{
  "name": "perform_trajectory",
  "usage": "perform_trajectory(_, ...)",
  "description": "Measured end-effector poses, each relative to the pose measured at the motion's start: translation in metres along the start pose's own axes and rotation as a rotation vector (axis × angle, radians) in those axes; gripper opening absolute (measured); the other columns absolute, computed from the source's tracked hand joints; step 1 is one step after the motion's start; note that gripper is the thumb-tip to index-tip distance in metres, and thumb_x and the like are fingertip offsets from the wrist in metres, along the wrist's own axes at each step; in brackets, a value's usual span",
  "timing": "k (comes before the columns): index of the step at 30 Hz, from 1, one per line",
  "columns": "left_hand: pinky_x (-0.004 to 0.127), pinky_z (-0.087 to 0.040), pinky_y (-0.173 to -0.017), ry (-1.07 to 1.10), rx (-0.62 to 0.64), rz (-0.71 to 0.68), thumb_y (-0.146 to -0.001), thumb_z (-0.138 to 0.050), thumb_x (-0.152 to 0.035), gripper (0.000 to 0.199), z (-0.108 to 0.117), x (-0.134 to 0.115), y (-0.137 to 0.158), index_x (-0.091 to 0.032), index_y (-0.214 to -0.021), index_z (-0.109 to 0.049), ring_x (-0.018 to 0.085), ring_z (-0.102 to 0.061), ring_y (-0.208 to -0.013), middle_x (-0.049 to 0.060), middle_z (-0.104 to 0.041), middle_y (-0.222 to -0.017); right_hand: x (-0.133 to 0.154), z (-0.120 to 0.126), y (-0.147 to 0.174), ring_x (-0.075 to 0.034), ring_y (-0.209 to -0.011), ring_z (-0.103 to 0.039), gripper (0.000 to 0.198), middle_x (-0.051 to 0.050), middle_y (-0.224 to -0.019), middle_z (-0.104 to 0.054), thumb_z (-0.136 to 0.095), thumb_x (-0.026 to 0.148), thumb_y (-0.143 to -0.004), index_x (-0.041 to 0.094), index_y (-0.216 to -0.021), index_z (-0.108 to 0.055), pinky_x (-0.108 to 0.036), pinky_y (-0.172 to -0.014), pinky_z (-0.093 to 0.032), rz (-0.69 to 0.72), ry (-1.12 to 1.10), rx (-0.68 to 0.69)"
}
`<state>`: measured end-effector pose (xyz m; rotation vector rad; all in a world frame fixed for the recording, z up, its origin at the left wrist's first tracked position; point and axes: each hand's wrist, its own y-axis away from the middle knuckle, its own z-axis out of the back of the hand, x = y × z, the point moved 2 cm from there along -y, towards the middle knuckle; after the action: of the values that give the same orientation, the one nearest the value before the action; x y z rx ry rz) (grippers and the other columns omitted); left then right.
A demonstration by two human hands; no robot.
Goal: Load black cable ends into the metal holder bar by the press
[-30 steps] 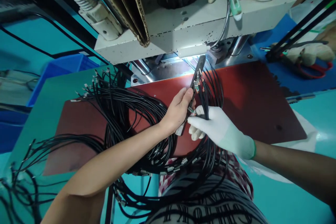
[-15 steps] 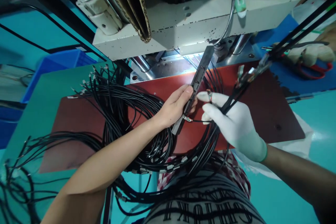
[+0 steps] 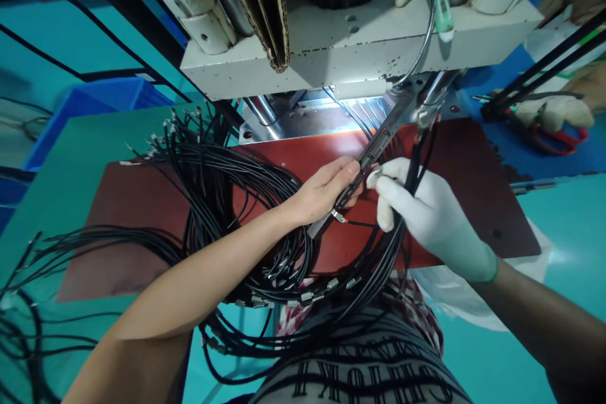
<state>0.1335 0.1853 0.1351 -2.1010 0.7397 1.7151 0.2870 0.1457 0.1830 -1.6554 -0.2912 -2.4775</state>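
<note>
My bare left hand (image 3: 326, 192) grips a long, dark slotted metal bar (image 3: 387, 129), which slants from lower left to upper right. At the bar's lower end sits a metal cable end (image 3: 338, 217), its black lead running right. My right hand (image 3: 428, 211), in a white glove, is closed with a bundle of black cables (image 3: 416, 158) between thumb and palm; their metal ends point up. Its thumb and forefinger pinch a small metal cable end (image 3: 377, 173) close beside the bar. Whether that end touches the bar, I cannot tell.
A white press plate (image 3: 303, 69) stands ahead, with cardboard (image 3: 279, 44) hanging before it. Coiled black cables (image 3: 222, 170) lie across the red-brown board (image 3: 473, 196). A blue bin (image 3: 95, 98) is at left. At right, another person's gloved hand (image 3: 561, 112) is near red-handled pliers (image 3: 563, 142).
My right fingers have closed together around a cable end near the bar. The bundle in that hand now stands more upright. The camera view has shifted slightly.
</note>
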Motion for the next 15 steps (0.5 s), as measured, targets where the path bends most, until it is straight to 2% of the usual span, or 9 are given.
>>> perform_trajectory(2, 0.018, -0.038, -0.049, -0.033, -0.021, -0.006, -0.093, -0.045, -0.05, 0.037, 0.001, 0.0, 0.0, -0.016, -0.079, -0.047, 0.006, -0.044, -0.051, -0.003, -0.048, -0.063, -0.008, -0.005, -0.007, -0.011, -0.066, -0.059, 0.022, 0.002, -0.068, -0.064, -0.054, 0.03, -0.091, 0.017, -0.076, -0.062, -0.023, -0.067, -0.044, 0.047, 0.072, 0.091)
perform_trajectory(4, 0.018, -0.039, -0.051, -0.083, -0.057, -0.028, -0.094, -0.043, -0.048, 0.037, 0.003, 0.001, 0.0, -0.016, -0.078, -0.05, 0.007, -0.044, -0.052, -0.003, -0.049, -0.063, -0.016, -0.011, -0.011, -0.014, -0.072, -0.059, 0.02, 0.0, -0.075, -0.066, -0.058, 0.03, -0.088, 0.016, -0.077, -0.066, -0.024, -0.068, -0.043, 0.047, 0.084, 0.183)
perform_trajectory(9, 0.019, -0.039, -0.056, -0.132, -0.092, -0.056, -0.096, -0.041, -0.044, 0.038, 0.004, 0.004, -0.001, -0.015, -0.073, -0.05, 0.008, -0.045, -0.058, -0.001, -0.049, -0.066, -0.021, -0.015, -0.015, -0.015, -0.072, -0.057, 0.02, 0.0, -0.073, -0.064, -0.058, 0.031, -0.085, 0.016, -0.077, -0.068, -0.025, -0.065, -0.041, -0.022, -0.018, 0.302)
perform_trajectory(15, 0.02, -0.038, -0.061, -0.205, -0.106, -0.065, -0.096, -0.04, -0.044, 0.036, 0.003, 0.007, -0.003, -0.016, -0.075, -0.048, 0.009, -0.043, -0.064, -0.002, -0.045, -0.068, -0.02, -0.015, -0.018, -0.01, -0.062, -0.046, 0.025, 0.003, -0.062, -0.052, -0.053, 0.023, -0.087, 0.015, -0.064, -0.056, -0.024, -0.058, -0.033, -0.045, -0.001, 0.365)
